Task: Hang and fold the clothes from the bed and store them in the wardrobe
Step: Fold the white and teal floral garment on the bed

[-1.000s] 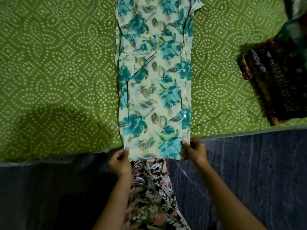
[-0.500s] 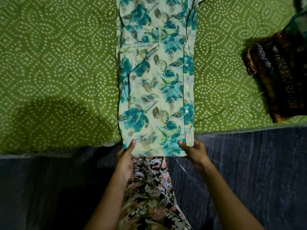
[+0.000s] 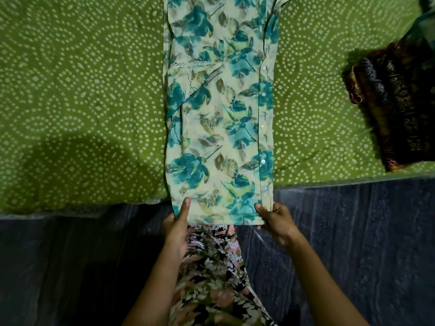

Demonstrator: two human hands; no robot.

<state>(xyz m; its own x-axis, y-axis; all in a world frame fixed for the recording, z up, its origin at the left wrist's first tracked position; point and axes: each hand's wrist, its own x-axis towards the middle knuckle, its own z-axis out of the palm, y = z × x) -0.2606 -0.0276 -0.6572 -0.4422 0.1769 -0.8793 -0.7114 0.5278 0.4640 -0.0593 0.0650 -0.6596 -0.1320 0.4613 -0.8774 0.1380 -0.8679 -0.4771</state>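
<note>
The floral garment [image 3: 219,118], folded lengthwise, lies across the bed [image 3: 82,90], its hem overhanging the bed's near edge; the left hand [image 3: 176,229] pinches the hem's left corner, thumb on top; the right hand [image 3: 276,222] pinches the right corner; since one second ago the left thumb has slid farther onto the fabric; the garment is unmoved.

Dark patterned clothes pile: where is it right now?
In the head view, the dark patterned clothes pile lies at the far right on the green bedspread, near the bed's front edge, apart from the teal floral garment to its left.
</note>
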